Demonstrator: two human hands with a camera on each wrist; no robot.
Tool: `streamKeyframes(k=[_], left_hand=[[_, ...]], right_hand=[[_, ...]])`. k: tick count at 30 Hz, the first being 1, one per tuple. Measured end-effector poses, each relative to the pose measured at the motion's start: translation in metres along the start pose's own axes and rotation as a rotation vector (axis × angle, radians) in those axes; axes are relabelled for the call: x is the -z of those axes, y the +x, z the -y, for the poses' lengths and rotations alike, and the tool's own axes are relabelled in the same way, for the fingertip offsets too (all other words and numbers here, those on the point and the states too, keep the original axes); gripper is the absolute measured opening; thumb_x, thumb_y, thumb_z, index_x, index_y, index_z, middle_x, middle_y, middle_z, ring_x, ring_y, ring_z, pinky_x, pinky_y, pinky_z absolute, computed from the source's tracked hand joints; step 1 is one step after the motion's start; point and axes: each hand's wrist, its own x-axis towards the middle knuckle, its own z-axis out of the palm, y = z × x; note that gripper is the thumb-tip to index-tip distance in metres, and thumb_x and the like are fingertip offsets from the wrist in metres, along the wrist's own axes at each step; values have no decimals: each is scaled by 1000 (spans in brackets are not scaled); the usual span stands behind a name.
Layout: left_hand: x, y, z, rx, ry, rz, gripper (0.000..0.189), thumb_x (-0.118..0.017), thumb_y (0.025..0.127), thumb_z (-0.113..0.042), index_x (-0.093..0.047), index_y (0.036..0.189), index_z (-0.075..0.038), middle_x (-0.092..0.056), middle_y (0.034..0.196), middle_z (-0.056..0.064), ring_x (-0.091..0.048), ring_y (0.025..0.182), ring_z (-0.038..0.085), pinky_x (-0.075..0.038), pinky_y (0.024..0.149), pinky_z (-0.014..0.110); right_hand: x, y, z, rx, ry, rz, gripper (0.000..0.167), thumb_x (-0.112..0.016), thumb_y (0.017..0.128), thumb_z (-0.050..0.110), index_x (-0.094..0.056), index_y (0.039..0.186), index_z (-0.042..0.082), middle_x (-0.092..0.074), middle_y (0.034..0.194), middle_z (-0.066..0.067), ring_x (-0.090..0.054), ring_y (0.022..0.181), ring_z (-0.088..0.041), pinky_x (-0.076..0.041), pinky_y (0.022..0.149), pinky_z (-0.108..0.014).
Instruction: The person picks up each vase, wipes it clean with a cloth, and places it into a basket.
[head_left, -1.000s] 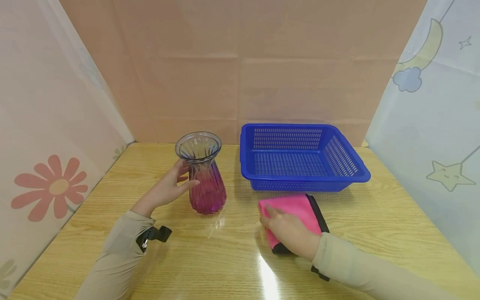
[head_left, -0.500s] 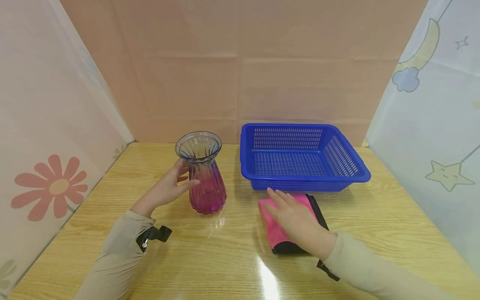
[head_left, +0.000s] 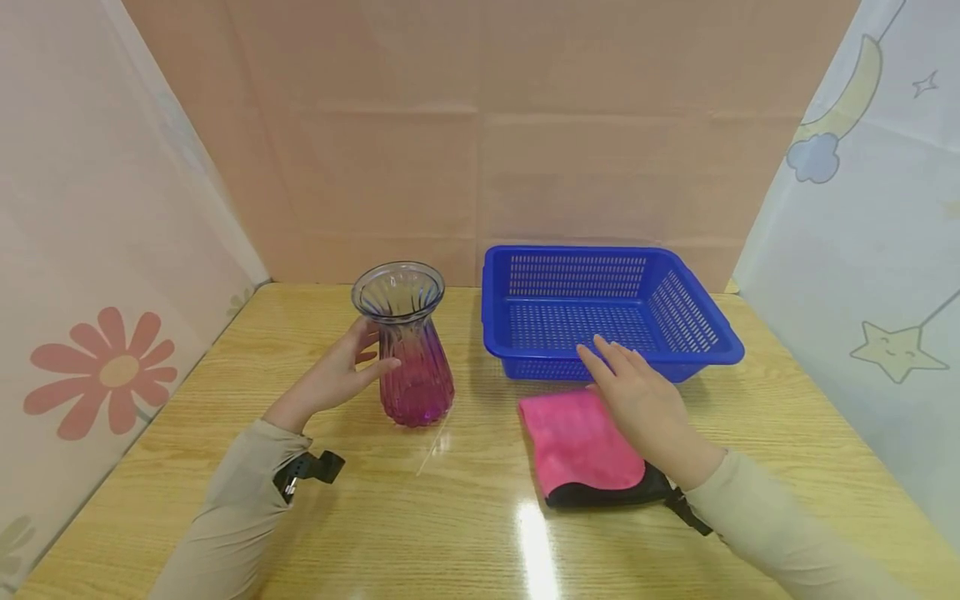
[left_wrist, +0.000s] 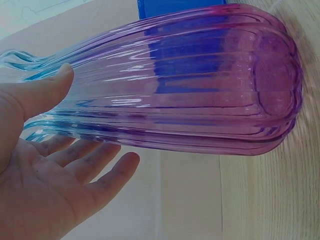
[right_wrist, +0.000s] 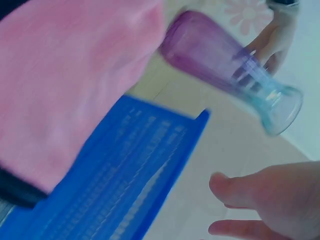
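A ribbed glass vase (head_left: 416, 375), clear at the flared rim and pink-purple at the base, stands upright on the table. My left hand (head_left: 341, 367) is round its left side just below the rim. In the left wrist view the thumb lies along one side of the vase (left_wrist: 200, 90) and the fingers along the other. A folded pink cloth (head_left: 581, 446) with black edging lies flat in front of the blue basket. Over the cloth's right part and the basket's front rim, my right hand (head_left: 641, 400) hovers with fingers extended, holding nothing.
A blue plastic basket (head_left: 498, 337) with slotted walls stands at the back right, behind the cloth. The wooden table (head_left: 360, 517) runs back to a tan backdrop (head_left: 375, 167), with printed sheets at either side.
My right hand has risen off the cloth and moved right and away toward the basket, its fingers straightening. The cloth stays in place. My left hand and the vase have not visibly moved.
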Motion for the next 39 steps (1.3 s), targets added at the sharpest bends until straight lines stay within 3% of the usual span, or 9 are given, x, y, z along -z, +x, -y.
streamKeyframes(k=[3, 9, 22, 29, 33, 39], left_hand=[[0, 0, 1, 1, -2, -1, 76, -58, 95, -11, -9, 151, 4, -24, 152, 32, -32, 137, 53, -36, 110, 62], [-1, 1, 3, 2, -2, -2, 75, -58, 96, -12, -10, 150, 5, -25, 152, 32, -31, 137, 53, -36, 110, 63], [-2, 0, 6, 7, -1, 6, 77, -57, 96, -15, -7, 151, 3, -25, 152, 33, -32, 136, 54, -36, 109, 63], [-6, -1, 13, 40, -18, 5, 89, -63, 93, -22, 0, 154, -6, -24, 153, 32, -34, 136, 53, -36, 110, 63], [-11, -1, 13, 33, -24, -47, 97, -71, 88, -21, -2, 155, -11, -29, 151, 30, -36, 137, 49, -37, 110, 61], [-23, -1, 13, 65, -5, -135, 99, -79, 79, -22, -13, 151, -7, -36, 147, 28, -38, 136, 45, -38, 111, 59]], right_hand=[[-2, -2, -11, -50, -21, 8, 46, -73, 81, 6, -59, 124, -1, -63, 123, -26, -65, 105, -42, -58, 84, -49], [-5, -9, -28, -164, -2, 130, 45, -68, 85, 4, -56, 127, -4, -58, 126, -32, -61, 108, -49, -57, 81, -55], [-14, -20, -42, -195, -31, 186, 38, -63, 86, -1, -58, 123, -7, -61, 121, -33, -61, 108, -49, -52, 95, -53], [-18, -23, -44, -199, -52, 136, 36, -62, 87, -2, -61, 122, -6, -64, 117, -30, -63, 106, -46, -54, 92, -51], [-20, -23, -44, -204, -65, 118, 36, -62, 85, -4, -61, 122, -5, -65, 117, -29, -64, 105, -45, -56, 89, -51], [-22, -23, -42, -218, -77, 87, 35, -63, 85, -3, -63, 120, -3, -66, 116, -28, -64, 104, -45, -58, 79, -51]])
